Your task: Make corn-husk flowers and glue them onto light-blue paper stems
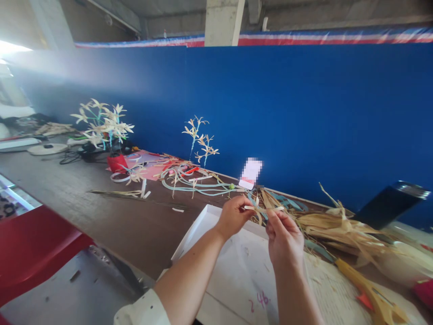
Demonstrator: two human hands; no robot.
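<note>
My left hand (236, 216) and my right hand (285, 232) are close together above the back edge of a shallow white box lid (233, 275). Between their fingertips is a small pale husk flower (259, 209) with narrow petals. My left thumb and fingers pinch its left side, and my right fingertips pinch its right side. Part of the flower is hidden behind the fingers. Just beyond the hands lies a phone with a blurred screen (251, 174). Dried husks (341, 230) are heaped to the right of my right hand.
A red pot (117, 163) holds finished-looking husk flowers (110, 123) at the left. More flower stems (199, 140) stand against the blue partition (304, 113). Pale blue tubing (203, 192) coils on the table. A yellow tool (368, 289) and dark flask (389, 205) are at right.
</note>
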